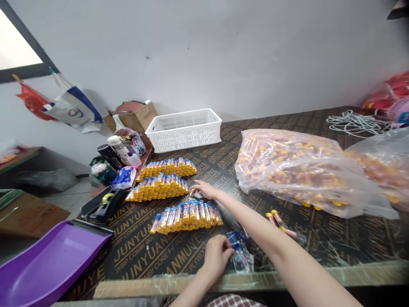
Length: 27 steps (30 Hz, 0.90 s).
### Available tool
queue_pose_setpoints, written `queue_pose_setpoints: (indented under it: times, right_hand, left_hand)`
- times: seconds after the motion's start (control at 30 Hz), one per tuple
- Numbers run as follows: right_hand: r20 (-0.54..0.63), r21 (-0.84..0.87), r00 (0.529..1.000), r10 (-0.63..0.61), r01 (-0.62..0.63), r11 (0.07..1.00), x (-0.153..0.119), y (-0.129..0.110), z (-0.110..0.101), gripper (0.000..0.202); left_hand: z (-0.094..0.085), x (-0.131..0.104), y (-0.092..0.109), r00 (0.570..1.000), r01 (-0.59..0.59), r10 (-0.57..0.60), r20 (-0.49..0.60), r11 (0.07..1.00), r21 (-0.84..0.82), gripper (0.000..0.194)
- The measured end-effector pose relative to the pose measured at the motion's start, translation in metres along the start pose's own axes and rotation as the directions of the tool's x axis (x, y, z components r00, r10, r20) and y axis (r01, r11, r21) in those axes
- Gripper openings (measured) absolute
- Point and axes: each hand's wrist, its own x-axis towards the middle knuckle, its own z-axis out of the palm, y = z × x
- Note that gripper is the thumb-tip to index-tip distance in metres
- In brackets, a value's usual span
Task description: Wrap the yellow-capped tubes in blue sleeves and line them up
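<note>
My right hand [206,189] reaches over the dark printed board, its fingers at a small tube [191,194] between the stacks; whether it grips the tube is unclear. Near the front edge, my left hand [218,252] is curled, thumb and fingertips close together, beside blue and clear plastic packets [241,256]. Whatever it may hold is too small to name. Yellow-capped tubes lie in three piles: a front pile [188,215], a middle pile [159,187] and a back pile [169,167]. A few loose tubes [277,218] lie right of my right forearm.
A white basket [187,132] stands by the wall. Large clear bags [294,166] of tubes cover the right side. At the left are a purple dustpan [54,264], a tape dispenser [107,204] and bottles [118,147]. White cord [358,123] lies at the back right.
</note>
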Motion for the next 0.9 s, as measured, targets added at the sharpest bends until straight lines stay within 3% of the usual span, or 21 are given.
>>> queue_pose_setpoints:
  times: [0.1, 0.17, 0.27, 0.33, 0.43, 0.5, 0.63, 0.77, 0.9]
  right_hand:
    - [0.008, 0.023, 0.999, -0.045, 0.045, 0.999, 0.015, -0.002, -0.003, 0.03]
    - [0.007, 0.046, 0.999, -0.054, 0.054, 0.998, 0.019, -0.003, -0.004, 0.029]
    - [-0.028, 0.095, 0.999, -0.017, 0.02, 0.995, 0.013, -0.001, -0.008, 0.029]
    - [-0.083, 0.135, 0.995, 0.046, -0.034, 0.99, -0.001, 0.002, -0.014, 0.029]
    - [-0.226, 0.196, 0.956, 0.186, -0.142, 0.97, -0.041, 0.002, -0.031, 0.027]
    - [-0.343, 0.235, 0.896, 0.282, -0.209, 0.949, -0.078, -0.006, -0.044, 0.024]
    - [-0.478, 0.31, 0.78, 0.403, -0.279, 0.909, -0.164, -0.046, -0.059, 0.026]
    - [-0.502, 0.497, 0.692, 0.519, -0.26, 0.828, -0.232, -0.094, -0.046, 0.02]
    - [-0.555, 0.458, 0.641, 0.53, -0.296, 0.838, -0.262, -0.128, -0.023, 0.021]
  left_hand:
    - [0.003, -0.002, -0.002, 0.999, 0.041, -0.044, -0.014, 0.986, -0.164, 0.009]
    - [0.006, -0.003, -0.003, 0.994, 0.104, -0.104, 0.02, 0.927, -0.361, 0.011]
    - [0.007, -0.003, -0.003, 0.965, 0.256, -0.227, 0.128, 0.727, -0.638, 0.023]
    - [0.002, -0.003, -0.001, 0.939, 0.322, -0.298, 0.171, 0.594, -0.737, 0.032]
    - [-0.01, -0.003, 0.002, 0.912, 0.361, -0.352, 0.21, 0.446, -0.819, 0.043]
    - [-0.017, -0.004, 0.003, 0.902, 0.366, -0.364, 0.23, 0.368, -0.855, 0.039]
    - [-0.023, -0.002, 0.006, 0.887, 0.348, -0.4, 0.23, 0.25, -0.904, 0.033]
    - [-0.023, 0.003, 0.011, 0.881, 0.315, -0.431, 0.198, 0.22, -0.923, 0.034]
    - [-0.023, 0.004, 0.017, 0.859, 0.284, -0.491, 0.141, 0.229, -0.931, 0.037]
